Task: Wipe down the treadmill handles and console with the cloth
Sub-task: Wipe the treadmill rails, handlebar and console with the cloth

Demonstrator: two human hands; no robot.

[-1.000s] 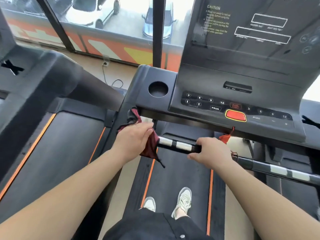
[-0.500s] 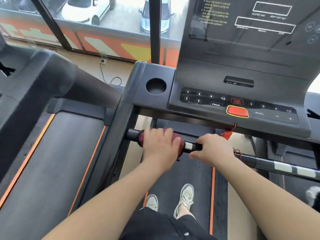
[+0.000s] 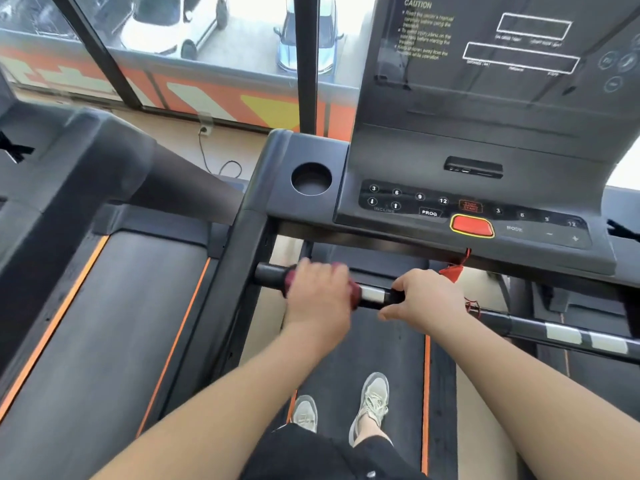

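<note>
A black front handle bar with silver sensor bands runs across under the treadmill console. My left hand is wrapped around the bar's left part with a dark red cloth bunched under the palm; only its edges show. My right hand grips the same bar just to the right, a silver band showing between the two hands. The console holds number buttons and a red stop button. A red safety cord hangs from the console's underside above my right hand.
A round cup holder sits at the console's left. The display panel rises behind. A second treadmill stands to the left. My feet in grey shoes stand on the belt. Windows and a wall cable lie ahead.
My left hand with the cloth moved from the left upright's corner onto the front bar, then slid slightly along it. My right hand stayed gripping the bar.
</note>
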